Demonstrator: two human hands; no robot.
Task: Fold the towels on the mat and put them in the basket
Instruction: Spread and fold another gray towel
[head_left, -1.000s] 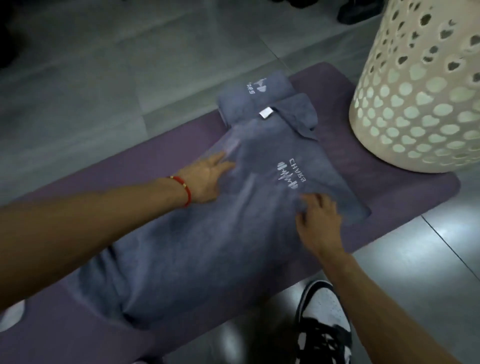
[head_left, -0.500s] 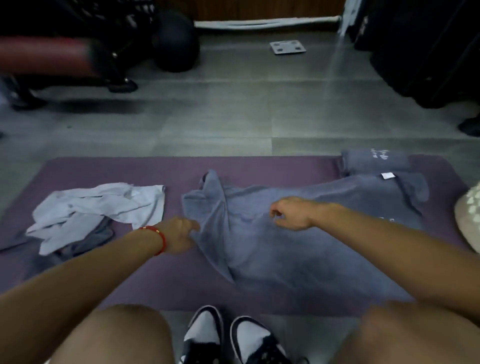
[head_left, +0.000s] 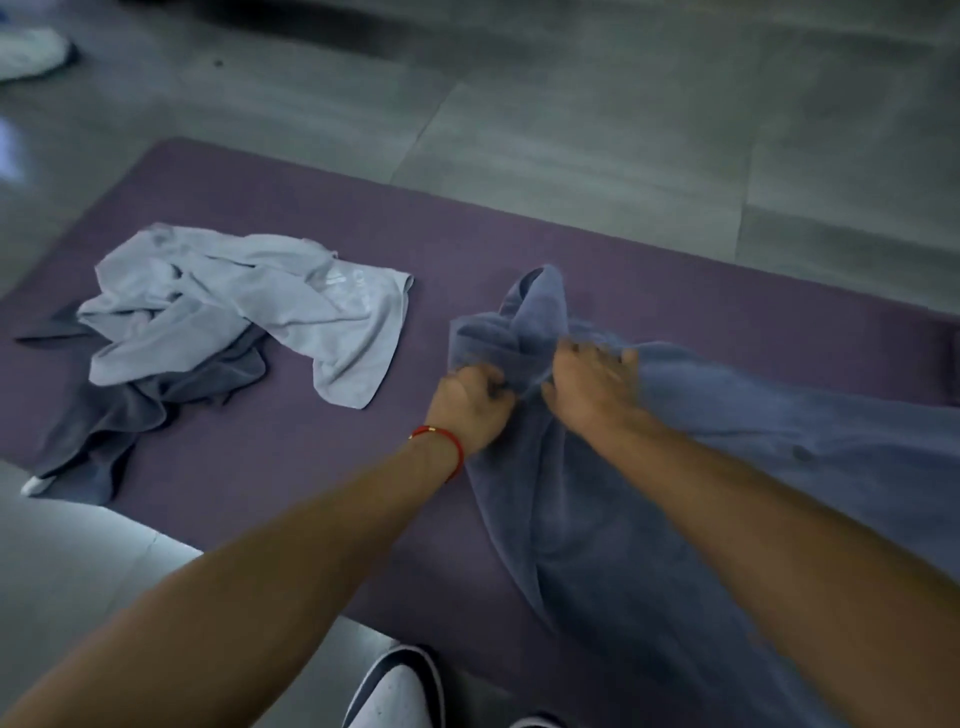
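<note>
- Blue towel (head_left: 701, 467) lay spread on the purple mat (head_left: 467, 270), its left end bunched.
- Left hand (head_left: 470, 405) gripped that end.
- Right hand (head_left: 589, 387) clutched it just beside.
- Pale towel (head_left: 249, 306) lay crumpled well apart.

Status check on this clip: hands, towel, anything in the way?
Left hand and right hand both grip blue towel at its bunched end. Towel unfolded on mat. Crumpled towels lie apart, leftward.
</note>
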